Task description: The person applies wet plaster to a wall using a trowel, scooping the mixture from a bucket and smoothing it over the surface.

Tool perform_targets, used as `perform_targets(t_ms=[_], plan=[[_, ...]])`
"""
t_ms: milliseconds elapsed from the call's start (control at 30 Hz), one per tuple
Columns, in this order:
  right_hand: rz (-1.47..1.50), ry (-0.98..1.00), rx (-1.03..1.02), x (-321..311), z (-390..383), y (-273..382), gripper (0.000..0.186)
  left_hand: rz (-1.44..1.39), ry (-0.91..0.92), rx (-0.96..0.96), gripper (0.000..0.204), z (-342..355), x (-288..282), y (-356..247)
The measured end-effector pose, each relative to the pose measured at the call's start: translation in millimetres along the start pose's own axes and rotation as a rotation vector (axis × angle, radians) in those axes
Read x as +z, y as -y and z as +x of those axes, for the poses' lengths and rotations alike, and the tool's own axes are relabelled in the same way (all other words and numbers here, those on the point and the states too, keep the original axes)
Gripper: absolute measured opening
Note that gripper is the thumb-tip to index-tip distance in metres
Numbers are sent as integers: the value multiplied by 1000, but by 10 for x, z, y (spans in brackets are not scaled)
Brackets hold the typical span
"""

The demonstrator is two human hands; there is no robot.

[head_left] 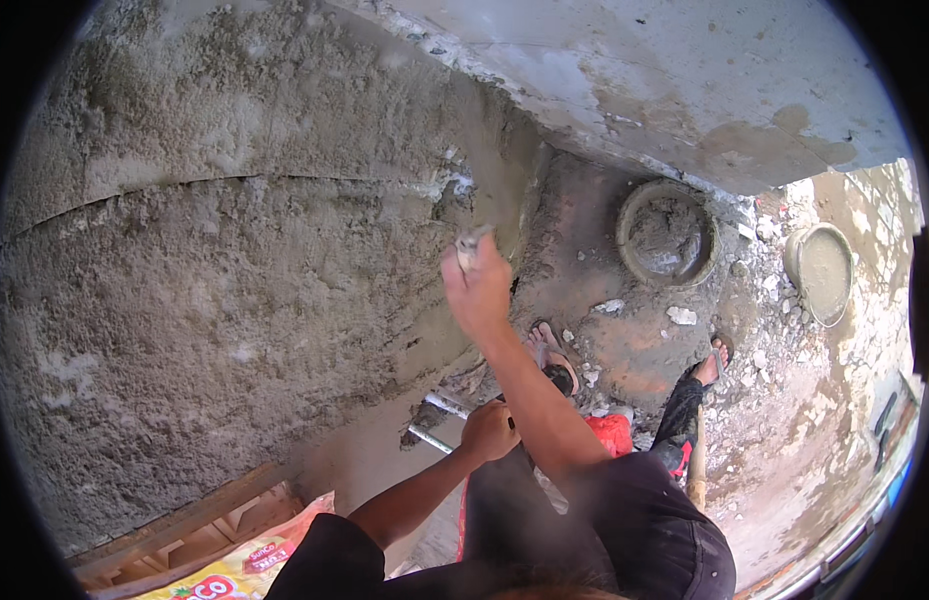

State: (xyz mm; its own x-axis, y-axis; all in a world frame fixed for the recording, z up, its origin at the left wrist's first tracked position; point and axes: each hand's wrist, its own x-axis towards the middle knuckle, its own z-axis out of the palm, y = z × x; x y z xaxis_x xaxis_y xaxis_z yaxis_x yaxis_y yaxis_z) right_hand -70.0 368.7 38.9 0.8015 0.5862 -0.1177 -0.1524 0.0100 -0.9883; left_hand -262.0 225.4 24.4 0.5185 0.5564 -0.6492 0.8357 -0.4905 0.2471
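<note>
My right hand [481, 288] reaches out to the rough, grey mortar-covered wall [254, 270], close to its corner. It is closed around a pale grey, mortar-smeared object [471, 243], blurred and too unclear to name. Nearer my body, my left hand [489, 432] makes a fist beside my right forearm. A small dark round end shows at this fist, but what it grips is mostly hidden. Two pale metal bars [447, 405] stick out by the left hand, with grey mortar at their ends.
On the dirty floor stand a round tub [632, 232] of wet mortar and a bucket [792, 262] of greyish liquid. Rubble [682, 316] lies about my sandalled feet. At lower left are a wooden frame [199, 535] and a printed yellow-red sack [309, 515]. A wooden handle [696, 470] lies at right.
</note>
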Motion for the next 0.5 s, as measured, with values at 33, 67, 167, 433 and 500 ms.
perform_targets(t_ms=[33, 67, 167, 433, 500], plan=[[149, 36, -15, -100, -28, 117, 22, -30, 11, -12, 23, -2, -33, -33], [173, 104, 151, -236, -76, -15, 22, -64, 22, -41, 22, -71, -53, -46], [-175, 5, 202, -886, 85, -806, 24, -92, -42, -49, 22, -66, -25, -109], [-139, 157, 10, -264, 766, -1719, 31, -151, -63, -31, 21, -29, -74, -130], [-119, 208, 120, -68, 922, -2042, 34, -169, -26, -38, 15, -10, -52, -133]])
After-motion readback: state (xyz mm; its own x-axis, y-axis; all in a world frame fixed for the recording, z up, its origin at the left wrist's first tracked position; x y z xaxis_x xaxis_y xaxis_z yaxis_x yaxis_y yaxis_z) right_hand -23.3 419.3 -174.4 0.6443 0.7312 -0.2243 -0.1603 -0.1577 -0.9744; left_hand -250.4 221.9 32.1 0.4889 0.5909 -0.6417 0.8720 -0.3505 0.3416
